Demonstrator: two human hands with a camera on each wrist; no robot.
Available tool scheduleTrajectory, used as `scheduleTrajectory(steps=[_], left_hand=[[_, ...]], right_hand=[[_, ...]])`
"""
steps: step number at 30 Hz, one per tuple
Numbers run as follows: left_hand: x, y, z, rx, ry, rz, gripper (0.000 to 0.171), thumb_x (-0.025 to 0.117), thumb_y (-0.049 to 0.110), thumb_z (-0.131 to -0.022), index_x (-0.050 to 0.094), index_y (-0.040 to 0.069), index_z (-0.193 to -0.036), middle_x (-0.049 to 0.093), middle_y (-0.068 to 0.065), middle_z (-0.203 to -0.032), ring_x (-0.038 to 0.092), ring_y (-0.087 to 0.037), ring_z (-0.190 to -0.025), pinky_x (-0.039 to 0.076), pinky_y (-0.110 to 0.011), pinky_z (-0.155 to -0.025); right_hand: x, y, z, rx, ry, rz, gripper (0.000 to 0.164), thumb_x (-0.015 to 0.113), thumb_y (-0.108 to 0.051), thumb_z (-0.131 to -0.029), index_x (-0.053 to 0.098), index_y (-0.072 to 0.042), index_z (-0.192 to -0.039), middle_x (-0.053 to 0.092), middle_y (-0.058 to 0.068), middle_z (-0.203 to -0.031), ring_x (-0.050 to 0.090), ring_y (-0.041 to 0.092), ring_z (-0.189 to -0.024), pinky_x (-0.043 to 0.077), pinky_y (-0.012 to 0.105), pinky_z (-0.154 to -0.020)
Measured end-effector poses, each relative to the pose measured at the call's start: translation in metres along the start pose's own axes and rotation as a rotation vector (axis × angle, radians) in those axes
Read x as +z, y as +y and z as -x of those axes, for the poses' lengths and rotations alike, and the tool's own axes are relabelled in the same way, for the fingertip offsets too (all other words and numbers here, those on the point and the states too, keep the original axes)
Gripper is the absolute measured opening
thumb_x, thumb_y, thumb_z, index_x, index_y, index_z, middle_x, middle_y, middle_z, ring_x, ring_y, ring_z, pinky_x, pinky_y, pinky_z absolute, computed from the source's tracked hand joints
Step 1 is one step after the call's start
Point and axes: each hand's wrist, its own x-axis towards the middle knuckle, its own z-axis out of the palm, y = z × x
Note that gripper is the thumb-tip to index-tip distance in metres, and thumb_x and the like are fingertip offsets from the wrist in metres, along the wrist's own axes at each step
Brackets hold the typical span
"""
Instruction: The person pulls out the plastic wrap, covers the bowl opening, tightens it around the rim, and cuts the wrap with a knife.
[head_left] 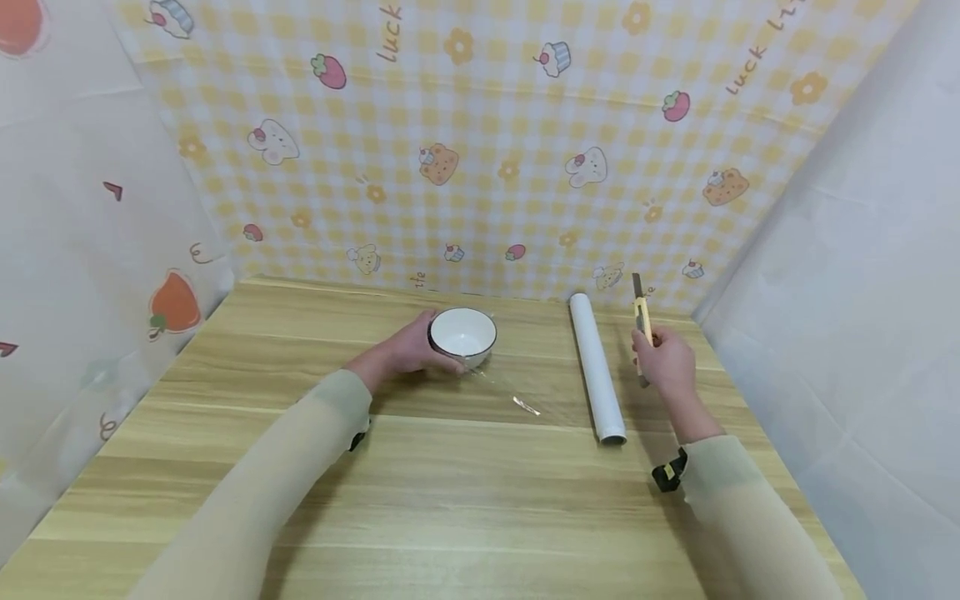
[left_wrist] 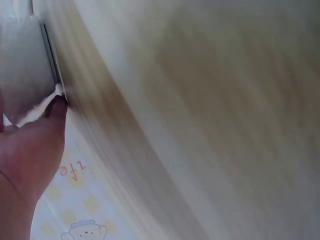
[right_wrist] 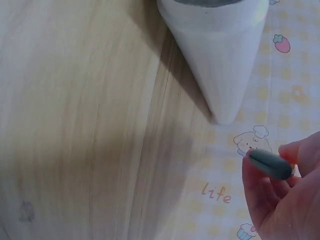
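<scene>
My left hand [head_left: 420,343] grips the left side of a white bowl [head_left: 462,332] with a dark rim, which stands upright at the back middle of the table. The bowl [left_wrist: 25,65] also shows at the left edge of the left wrist view. A yellow utility knife [head_left: 642,315] is in my right hand [head_left: 667,362], its grey blade extended towards the back wall. Between the two lies a white roll of plastic wrap [head_left: 597,371]. From it a thin clear film [head_left: 527,406] runs towards the bowl; most of its outline is too faint to follow.
The wooden table [head_left: 465,508] meets a yellow checked cloth wall [head_left: 480,167] at the back. White cloth [head_left: 862,292] hangs along the right side, and more covers the left. Each wrist carries a small black camera.
</scene>
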Motion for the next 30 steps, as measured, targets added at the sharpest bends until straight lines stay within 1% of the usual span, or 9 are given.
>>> scheduleTrajectory(steps=[3, 6, 8, 11, 16, 20, 24, 27, 30], left_hand=[[-0.005, 0.004, -0.001, -0.069, 0.016, -0.021, 0.118, 0.074, 0.069, -0.096, 0.013, 0.005, -0.175, 0.034, -0.024, -0.176, 0.033, -0.041, -0.164, 0.022, -0.058, -0.137], [-0.008, 0.014, -0.008, -0.069, 0.066, -0.064, 0.104, 0.05, 0.079, -0.103, 0.02, 0.011, -0.175, 0.029, -0.019, -0.18, 0.025, -0.04, -0.168, 0.021, -0.06, -0.137], [-0.008, 0.025, -0.016, -0.02, 0.1, -0.117, 0.091, 0.047, 0.072, -0.108, 0.03, 0.011, -0.173, 0.033, -0.017, -0.179, 0.028, -0.038, -0.167, 0.024, -0.059, -0.137], [-0.005, 0.046, -0.029, 0.052, 0.113, -0.269, 0.076, 0.045, 0.061, -0.112, 0.042, 0.01, -0.168, 0.039, -0.016, -0.176, 0.032, -0.038, -0.166, 0.026, -0.056, -0.137], [0.009, 0.085, -0.053, 0.135, 0.049, -0.473, 0.065, 0.038, 0.051, -0.117, 0.049, 0.007, -0.163, 0.049, -0.013, -0.171, 0.038, -0.034, -0.163, 0.028, -0.05, -0.137], [0.028, 0.111, -0.07, 0.148, -0.022, -0.565, 0.061, 0.035, 0.047, -0.118, 0.052, 0.007, -0.161, 0.054, -0.012, -0.167, 0.045, -0.032, -0.159, 0.035, -0.047, -0.134], [0.051, 0.127, -0.088, 0.151, -0.09, -0.645, 0.058, 0.031, 0.042, -0.12, 0.053, 0.006, -0.16, 0.056, -0.012, -0.166, 0.049, -0.032, -0.157, 0.038, -0.045, -0.132], [0.068, 0.132, -0.102, 0.14, -0.1, -0.674, 0.056, 0.029, 0.037, -0.12, 0.057, 0.002, -0.155, 0.058, -0.015, -0.163, 0.052, -0.032, -0.154, 0.041, -0.045, -0.13], [0.081, 0.135, -0.119, 0.09, -0.073, -0.714, 0.051, 0.029, 0.031, -0.12, 0.067, 0.003, -0.137, 0.065, -0.016, -0.152, 0.062, -0.031, -0.141, 0.05, -0.045, -0.12]], right_hand=[[-0.002, -0.002, 0.0, 0.0, -0.024, 0.015, 0.04, 0.058, -0.035, -0.112, 0.073, 0.002, -0.116, 0.079, 0.025, -0.107, 0.067, 0.008, -0.063, 0.055, 0.029, -0.054], [-0.003, -0.003, 0.001, -0.005, -0.055, 0.029, 0.04, 0.058, -0.035, -0.111, 0.072, 0.002, -0.115, 0.078, 0.023, -0.103, 0.07, 0.012, -0.065, 0.056, 0.03, -0.054], [-0.002, -0.005, 0.001, -0.004, -0.077, 0.035, 0.041, 0.057, -0.035, -0.111, 0.071, 0.002, -0.119, 0.078, 0.022, -0.104, 0.071, 0.015, -0.067, 0.057, 0.03, -0.054], [-0.001, -0.009, 0.0, -0.003, -0.104, 0.04, 0.044, 0.055, -0.034, -0.11, 0.068, 0.004, -0.129, 0.078, 0.024, -0.107, 0.075, 0.019, -0.069, 0.059, 0.03, -0.055], [0.003, -0.021, -0.002, -0.014, -0.148, 0.051, 0.048, 0.054, -0.031, -0.109, 0.063, 0.006, -0.137, 0.079, 0.026, -0.106, 0.077, 0.023, -0.07, 0.06, 0.03, -0.056], [0.01, -0.032, -0.001, -0.025, -0.173, 0.072, 0.049, 0.055, -0.03, -0.107, 0.063, 0.007, -0.137, 0.079, 0.022, -0.094, 0.073, 0.02, -0.062, 0.058, 0.03, -0.052], [0.018, -0.041, -0.003, -0.031, -0.191, 0.133, 0.051, 0.054, -0.03, -0.105, 0.064, 0.006, -0.14, 0.077, 0.016, -0.086, 0.067, 0.016, -0.057, 0.055, 0.03, -0.05], [0.021, -0.047, -0.005, -0.033, -0.204, 0.179, 0.051, 0.052, -0.032, -0.105, 0.065, 0.004, -0.139, 0.077, 0.014, -0.087, 0.066, 0.017, -0.058, 0.053, 0.03, -0.05], [0.022, -0.054, -0.008, -0.027, -0.217, 0.202, 0.044, 0.053, -0.032, -0.106, 0.068, 0.001, -0.131, 0.075, 0.012, -0.084, 0.065, 0.018, -0.059, 0.053, 0.029, -0.05]])
